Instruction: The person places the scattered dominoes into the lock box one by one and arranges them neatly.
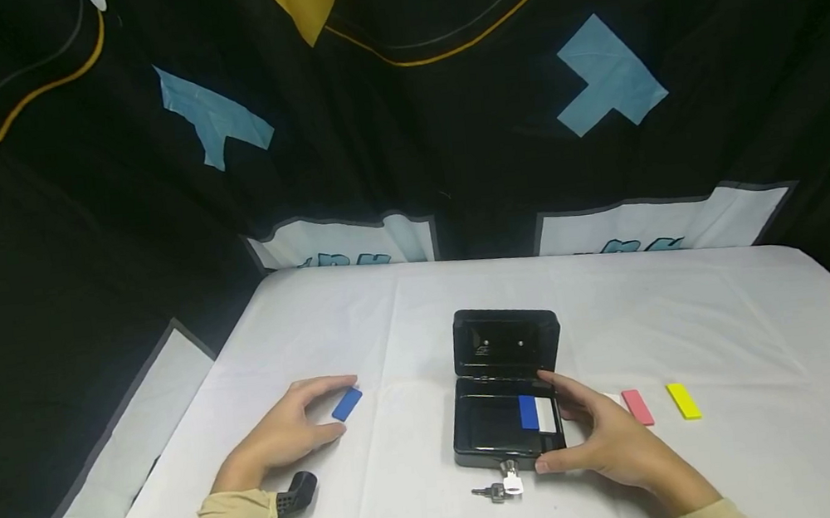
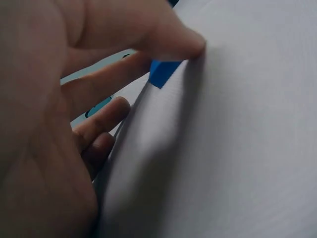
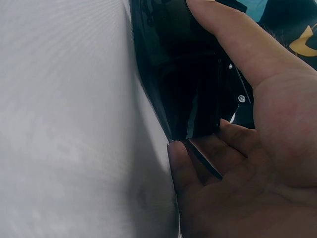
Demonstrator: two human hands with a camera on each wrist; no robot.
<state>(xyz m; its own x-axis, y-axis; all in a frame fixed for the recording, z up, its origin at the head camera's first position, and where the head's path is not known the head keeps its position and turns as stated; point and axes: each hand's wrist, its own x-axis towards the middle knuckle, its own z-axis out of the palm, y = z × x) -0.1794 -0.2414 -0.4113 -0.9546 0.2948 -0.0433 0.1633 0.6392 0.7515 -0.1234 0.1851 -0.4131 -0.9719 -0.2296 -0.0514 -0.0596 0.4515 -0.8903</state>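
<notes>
A small blue block lies on the white table between the spread thumb and forefinger of my left hand. In the left wrist view, the same blue block is partly hidden behind the thumb. My right hand grips the right side of a black cash box, thumb at its front corner and fingers toward the hinge. The box's lid is raised. Inside, a blue block and a white block lie side by side against the right wall.
Keys hang from the lock at the box's front. To the right of the right hand lie a pink block and a yellow block, with a white piece partly hidden. A dark curtain hangs behind the table.
</notes>
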